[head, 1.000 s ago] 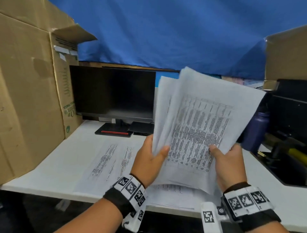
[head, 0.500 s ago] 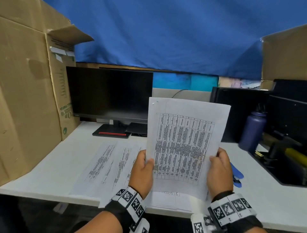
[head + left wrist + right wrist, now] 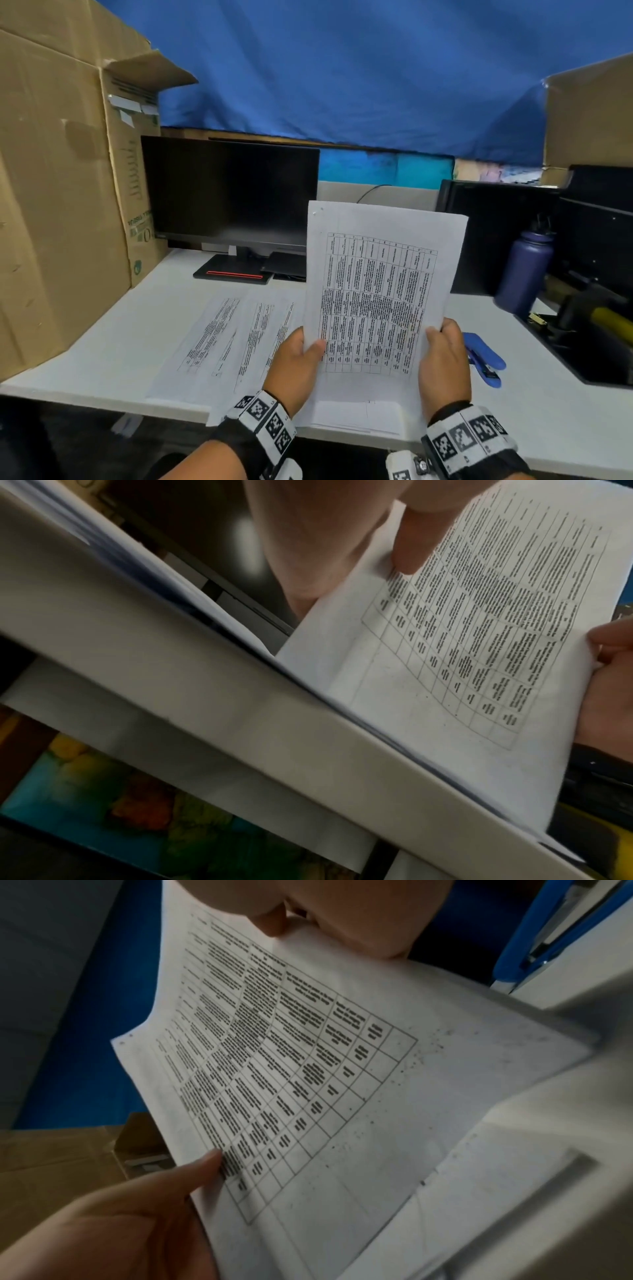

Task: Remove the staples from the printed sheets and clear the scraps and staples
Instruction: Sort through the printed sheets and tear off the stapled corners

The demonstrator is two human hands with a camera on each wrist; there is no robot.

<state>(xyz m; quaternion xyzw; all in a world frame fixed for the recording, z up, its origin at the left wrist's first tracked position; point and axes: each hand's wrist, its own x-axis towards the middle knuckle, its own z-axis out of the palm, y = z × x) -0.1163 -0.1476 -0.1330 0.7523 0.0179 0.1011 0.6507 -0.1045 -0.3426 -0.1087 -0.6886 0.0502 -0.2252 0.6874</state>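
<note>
I hold a set of printed sheets (image 3: 376, 291) with a table of text upright above the white table (image 3: 102, 349). My left hand (image 3: 298, 366) pinches its lower left edge, thumb on the front. My right hand (image 3: 443, 363) pinches the lower right edge. Small staple holes (image 3: 317, 210) show at the top left corner. In the left wrist view the thumb (image 3: 418, 542) lies on the sheets (image 3: 479, 631). The right wrist view shows the sheets (image 3: 308, 1069) with both thumbs on the front. A blue staple remover (image 3: 484, 358) lies on the table right of my right hand.
More printed sheets (image 3: 233, 339) lie flat on the table at left, and a stack (image 3: 352, 416) sits at the front edge. A black monitor (image 3: 229, 192) stands behind. A cardboard box (image 3: 58, 205) walls the left. A purple bottle (image 3: 524, 274) and a black tray (image 3: 582, 359) stand at right.
The fanned, tilted sheets have come together into one squared set and dropped lower, held upright. Both hands stayed on the bottom edges, and the blue staple remover came into sight.
</note>
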